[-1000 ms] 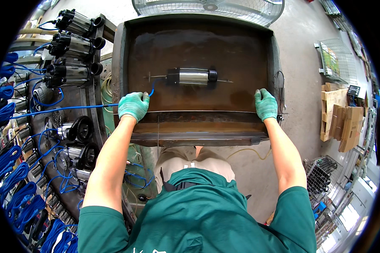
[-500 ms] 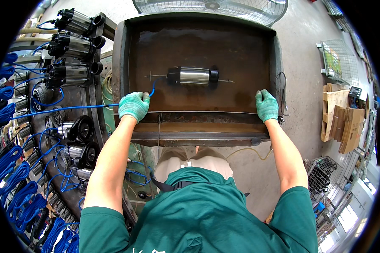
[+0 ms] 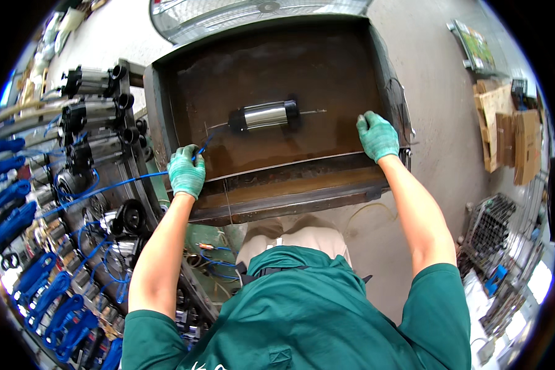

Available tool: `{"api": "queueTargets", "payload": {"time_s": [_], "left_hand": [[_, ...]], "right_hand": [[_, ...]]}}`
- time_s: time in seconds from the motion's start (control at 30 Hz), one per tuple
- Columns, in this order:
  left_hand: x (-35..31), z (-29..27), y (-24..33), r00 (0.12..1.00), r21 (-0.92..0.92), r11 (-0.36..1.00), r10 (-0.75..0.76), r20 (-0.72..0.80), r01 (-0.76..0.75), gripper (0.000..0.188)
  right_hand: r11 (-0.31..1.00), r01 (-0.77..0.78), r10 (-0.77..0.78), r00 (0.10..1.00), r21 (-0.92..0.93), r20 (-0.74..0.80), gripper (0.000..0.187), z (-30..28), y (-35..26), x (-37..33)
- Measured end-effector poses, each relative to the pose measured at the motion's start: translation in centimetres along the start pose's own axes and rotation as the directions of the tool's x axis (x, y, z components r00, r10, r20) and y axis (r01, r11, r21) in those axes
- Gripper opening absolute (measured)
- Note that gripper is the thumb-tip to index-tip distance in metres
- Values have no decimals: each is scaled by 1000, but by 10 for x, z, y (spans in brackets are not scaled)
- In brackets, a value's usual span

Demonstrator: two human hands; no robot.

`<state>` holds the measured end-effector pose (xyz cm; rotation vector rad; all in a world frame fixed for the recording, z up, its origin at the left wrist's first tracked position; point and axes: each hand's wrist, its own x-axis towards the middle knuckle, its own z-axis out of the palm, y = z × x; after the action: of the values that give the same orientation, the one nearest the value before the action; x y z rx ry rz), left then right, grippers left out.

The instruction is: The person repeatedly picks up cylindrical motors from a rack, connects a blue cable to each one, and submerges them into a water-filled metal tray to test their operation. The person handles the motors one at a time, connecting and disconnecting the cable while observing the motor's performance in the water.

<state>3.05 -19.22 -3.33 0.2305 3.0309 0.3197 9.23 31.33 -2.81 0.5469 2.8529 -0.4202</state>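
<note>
A cylindrical pump [image 3: 266,116], with a bright metal barrel and black ends, lies slightly tilted in the brown water of a dark metal tank [image 3: 158,117]. Thin metal rods stick out from both its ends. Its blue cable [image 3: 129,180] runs from the pump's left end over the tank's left side. My left hand [image 3: 186,172], in a green glove, is closed around this cable at the front left of the tank. Over the front right corner, my gloved right hand [image 3: 378,135] hovers with thumb and fingers slightly apart, nothing visible in it.
Several similar pumps [image 3: 92,117] lie on a rack to the left, with coiled blue cables [image 3: 43,290] below. A large fan [image 3: 259,18] stands behind the tank. Far right are cardboard and wooden pallets [image 3: 512,135] and a wire basket [image 3: 490,222].
My view has turned, so the tank and pump look tilted. My right hand has come off the tank's front ledge, and my left fingers have closed on the cable.
</note>
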Motion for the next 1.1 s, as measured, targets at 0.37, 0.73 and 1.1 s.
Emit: {"api": "queueTargets", "payload": {"time_s": [0.37,0.73,1.1], "left_hand": [[112,69,192,819,-474,778,-89,567,413,27],[147,98,237,490,-319,539,-206,847,779,18],[99,75,200,634,-487,506,-166,755,712,17]], "right_hand": [[996,-45,43,999,81,19,36,-4,4,0],[984,-28,42,996,179,-77,31,3,10,-5],[986,-58,55,998,156,26,32,-10,7,-6]]}}
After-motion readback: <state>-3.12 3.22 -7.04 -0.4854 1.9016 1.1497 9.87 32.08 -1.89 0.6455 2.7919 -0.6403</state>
